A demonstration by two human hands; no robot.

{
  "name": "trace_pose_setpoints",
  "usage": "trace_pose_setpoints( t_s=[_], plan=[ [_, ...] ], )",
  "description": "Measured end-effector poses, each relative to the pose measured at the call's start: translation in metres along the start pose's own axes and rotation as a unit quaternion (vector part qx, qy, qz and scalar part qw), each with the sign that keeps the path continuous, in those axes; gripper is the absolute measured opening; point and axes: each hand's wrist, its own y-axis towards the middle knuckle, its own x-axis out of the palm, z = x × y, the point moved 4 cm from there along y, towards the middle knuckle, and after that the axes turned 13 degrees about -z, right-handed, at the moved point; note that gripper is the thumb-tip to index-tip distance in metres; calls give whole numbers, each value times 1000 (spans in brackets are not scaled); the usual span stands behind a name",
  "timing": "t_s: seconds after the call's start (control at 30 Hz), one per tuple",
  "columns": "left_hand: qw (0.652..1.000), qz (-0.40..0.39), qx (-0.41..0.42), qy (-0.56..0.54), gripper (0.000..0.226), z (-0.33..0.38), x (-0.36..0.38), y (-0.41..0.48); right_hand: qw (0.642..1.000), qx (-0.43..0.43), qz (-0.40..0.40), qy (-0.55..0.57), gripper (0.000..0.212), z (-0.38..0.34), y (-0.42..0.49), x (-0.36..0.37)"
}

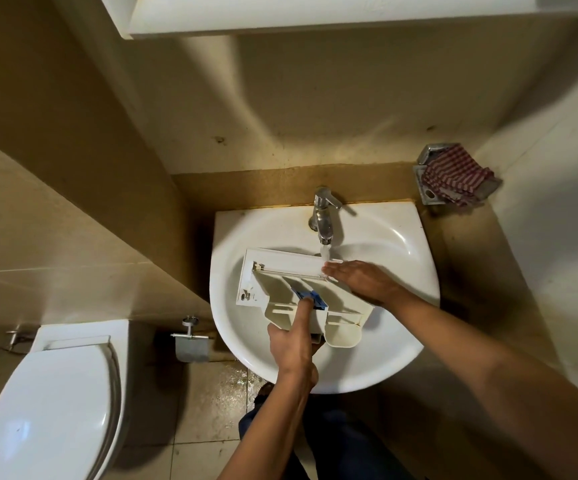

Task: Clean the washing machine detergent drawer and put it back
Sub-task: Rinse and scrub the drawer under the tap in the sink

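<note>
Nearest, at 6 o'clock in the view, the person's dark trousers (332, 431) are showing above a wet floor (218, 386). A toilet (48, 403) with its lid down is sitting at 8 o'clock, and a metal paper holder (192, 346) is hanging between it and the sink (384, 233).

The left hand (294, 346) is reaching in from 6 o'clock and gripping the near end of the drawer (275, 289), fingers curled under it, with the index finger (301, 315) stretching forward and touching the blue insert (319, 302). The drawer is being held over the basin, tilted, with its white front panel at its 12 o'clock end, away from the person.

The right hand (363, 280) is coming in from 4 o'clock and lying flat on the drawer's 3 o'clock side. Its fingers are straight and pressed together, and their tips are touching the panel's right end.

Water (325, 252) is running from the tap (324, 216) at the sink's 12 o'clock and landing on the panel just beside those fingertips.

Farther off, at 2 o'clock from the sink, a red-and-white checked cloth (453, 178) is lying on a metal shelf (426, 194) in the corner. A white cabinet (280, 15) is hanging at 12 o'clock.
</note>
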Motion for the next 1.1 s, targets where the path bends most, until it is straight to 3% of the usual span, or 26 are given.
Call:
trace_pose_setpoints(
  t_s=[0.1,0.27,0.37,0.43,0.6,0.73,0.9,1.0,1.1],
  plan=[
    [1000,9,17,6,43,-2,0,-1,998,-55,-20,34,49,-6,3,7],
    [1000,10,2,23,49,-1,-2,-1,1000,13,2,20,66,4,0,1],
    [999,-13,-17,48,60,0,-2,-2,995,-82,1,-52,56,-9,13,-9],
    [997,-34,-20,71,59,0,-2,-3,980,-143,-23,-133,59,-19,25,-13],
    [992,-64,-38,103,64,-7,3,-11,978,-148,13,-148,81,-39,57,-42],
    [993,-76,-33,79,64,-10,3,-13,996,-90,-20,16,96,-37,51,-48],
    [993,-66,-22,98,51,-1,-15,-5,959,25,21,282,36,-7,34,-30],
    [990,-67,-43,115,54,7,-27,2,931,28,-16,363,26,-2,23,-27],
    [987,-85,-62,124,51,12,-34,11,929,62,-38,363,23,1,16,-31]
  ],
)
